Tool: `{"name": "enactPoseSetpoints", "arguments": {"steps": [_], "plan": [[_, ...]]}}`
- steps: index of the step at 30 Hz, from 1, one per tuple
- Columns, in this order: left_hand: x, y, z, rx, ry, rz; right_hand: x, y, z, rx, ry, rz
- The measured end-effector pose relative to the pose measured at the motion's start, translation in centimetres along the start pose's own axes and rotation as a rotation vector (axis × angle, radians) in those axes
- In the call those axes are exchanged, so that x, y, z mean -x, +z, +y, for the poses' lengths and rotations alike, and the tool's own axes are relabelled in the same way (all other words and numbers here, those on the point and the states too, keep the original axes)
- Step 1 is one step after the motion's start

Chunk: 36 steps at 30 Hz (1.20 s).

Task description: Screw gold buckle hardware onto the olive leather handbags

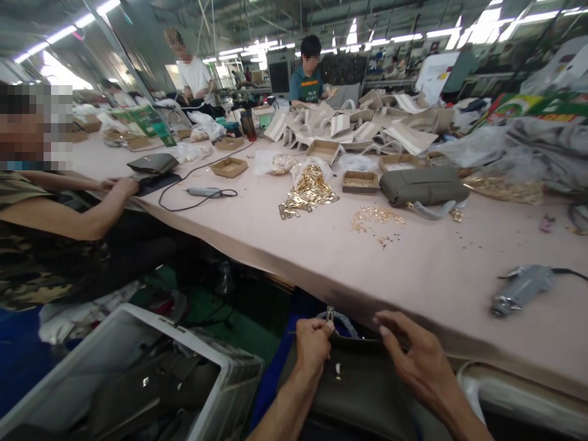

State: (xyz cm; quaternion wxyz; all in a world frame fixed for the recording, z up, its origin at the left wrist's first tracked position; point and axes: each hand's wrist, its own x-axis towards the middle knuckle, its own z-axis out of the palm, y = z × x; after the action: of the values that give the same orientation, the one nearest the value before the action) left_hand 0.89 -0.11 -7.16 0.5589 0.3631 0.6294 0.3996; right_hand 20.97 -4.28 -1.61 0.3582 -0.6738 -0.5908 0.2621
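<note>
A dark olive leather bag (pixel 367 380) lies across my lap below the table edge, a small shiny metal piece on its front. My left hand (pixel 313 346) is closed on the bag's upper left edge in a pinch. Just above those fingers stands a small metal buckle plate (pixel 330 314) with a slot; whether the fingers grip it too is hard to see. Behind the bag's top edge curves a clear plastic-wrapped strap (pixel 346 323). Over the upper right edge hovers my right hand (pixel 416 350), fingers apart and holding nothing.
A grey electric screwdriver (pixel 521 291) lies on the table (pixel 257 226) at right. Gold metal plates (pixel 310 193), small fittings (pixel 376 217) and an olive bag (pixel 422 185) lie farther back. A grey crate (pixel 225 373) of dark pieces stands lower left. A co-worker (pixel 46 208) sits at left.
</note>
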Motion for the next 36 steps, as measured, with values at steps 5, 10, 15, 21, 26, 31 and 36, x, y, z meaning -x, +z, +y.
{"name": "enactPoseSetpoints", "arguments": {"steps": [5, 10, 15, 21, 26, 31, 36], "plan": [[0.2, -0.3, -0.5, 0.023, 0.038, -0.067, -3.6, 4.3, -3.7, -0.035, -0.029, -0.206], [1.2, -1.0, 0.0, 0.052, 0.090, -0.131, -5.2, 7.3, -3.6, -0.148, 0.019, -0.299], [1.7, -1.4, 1.1, 0.150, 0.027, -0.249, -5.6, 7.8, -1.9, -0.357, 0.182, -0.393], [1.2, -1.2, 0.2, 0.084, 0.024, -0.147, -5.6, 8.8, -0.9, -0.471, 0.230, -0.438], [1.0, -0.5, -0.8, 0.066, 0.004, -0.055, -5.2, 9.0, -1.5, -0.346, 0.162, -0.454], [0.2, -0.6, -1.9, 0.016, -0.003, -0.039, -4.6, 9.2, -2.7, -0.234, 0.074, -0.397], [-0.1, -1.6, -1.0, -0.044, 0.070, -0.013, -4.6, 9.6, -2.3, -0.178, 0.148, -0.310]]}}
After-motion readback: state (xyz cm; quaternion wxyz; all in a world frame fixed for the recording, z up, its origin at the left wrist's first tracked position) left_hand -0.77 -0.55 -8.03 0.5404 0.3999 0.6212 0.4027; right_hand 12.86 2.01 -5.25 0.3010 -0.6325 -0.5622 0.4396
